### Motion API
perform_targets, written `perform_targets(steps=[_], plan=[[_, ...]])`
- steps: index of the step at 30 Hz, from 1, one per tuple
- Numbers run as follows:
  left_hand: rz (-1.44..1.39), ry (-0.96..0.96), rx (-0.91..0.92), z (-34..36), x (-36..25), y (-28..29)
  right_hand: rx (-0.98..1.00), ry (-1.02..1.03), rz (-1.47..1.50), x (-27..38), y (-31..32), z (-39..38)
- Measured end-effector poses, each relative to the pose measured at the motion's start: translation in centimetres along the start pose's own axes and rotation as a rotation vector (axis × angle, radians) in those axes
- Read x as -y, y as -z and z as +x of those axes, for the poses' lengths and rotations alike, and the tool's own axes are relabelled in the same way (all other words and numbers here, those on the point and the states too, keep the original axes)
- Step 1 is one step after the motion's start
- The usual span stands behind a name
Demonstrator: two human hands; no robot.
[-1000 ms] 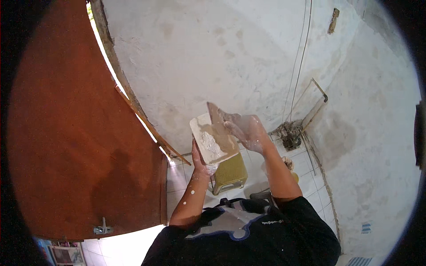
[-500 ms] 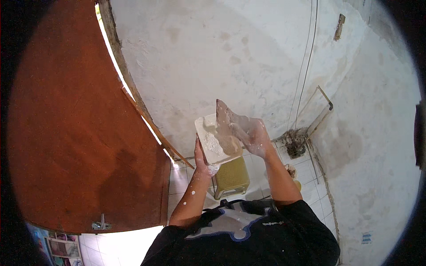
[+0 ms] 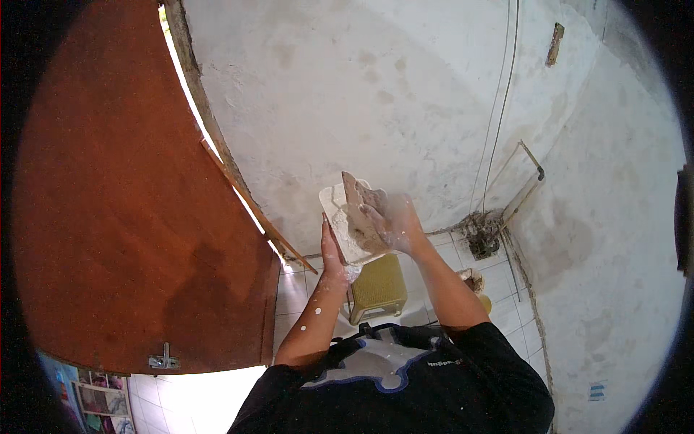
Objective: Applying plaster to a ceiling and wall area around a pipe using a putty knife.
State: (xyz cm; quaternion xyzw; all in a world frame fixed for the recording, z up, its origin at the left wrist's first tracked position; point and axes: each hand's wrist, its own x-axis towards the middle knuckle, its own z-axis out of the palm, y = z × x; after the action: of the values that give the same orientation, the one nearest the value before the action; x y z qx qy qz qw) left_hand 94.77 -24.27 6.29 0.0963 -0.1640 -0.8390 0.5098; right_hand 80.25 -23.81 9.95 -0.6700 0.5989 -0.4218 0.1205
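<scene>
My left hand [image 3: 332,258] is wrapped round the side and underside of a shallow white rectangular tub [image 3: 330,196], held up before me at a tilt. Pale wet plaster [image 3: 349,230] lies in the tub. My right hand [image 3: 402,221], partly smeared by motion, grips a flat, wide brown scraper [image 3: 352,191]. The scraper blade stands over the tub and overlaps its inside; whether it touches the bottom I cannot tell. White splashes dot my left forearm, and both hands carry plaster.
Below the tub stands an olive-yellow plastic stool [image 3: 379,286] on white floor tiles. A patchy whitewashed wall [image 3: 311,94] rises ahead. To the left is a red-brown door [image 3: 123,217] with a leaning wooden strip [image 3: 249,206]. A pipe [image 3: 532,158] juts out at the right corner.
My right hand and the scraper have moved left and lower over the tub. The tub has shifted slightly, with my left hand still holding it.
</scene>
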Motion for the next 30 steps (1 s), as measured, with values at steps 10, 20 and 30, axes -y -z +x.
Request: perform_targets(steps=[10,20,30], plan=[[-0.034,-0.02,-0.007,0.3,-0.8,0.7,0.273,0.061,0.01,1.8,2.5,-0.9],[-0.018,-0.028,-0.04,0.2,-0.1,0.8,-0.105,0.037,0.139,2.3,2.3,0.7],[-0.002,-0.06,-0.012,0.3,-0.2,1.2,0.315,0.017,0.006,3.0,2.7,-0.7]])
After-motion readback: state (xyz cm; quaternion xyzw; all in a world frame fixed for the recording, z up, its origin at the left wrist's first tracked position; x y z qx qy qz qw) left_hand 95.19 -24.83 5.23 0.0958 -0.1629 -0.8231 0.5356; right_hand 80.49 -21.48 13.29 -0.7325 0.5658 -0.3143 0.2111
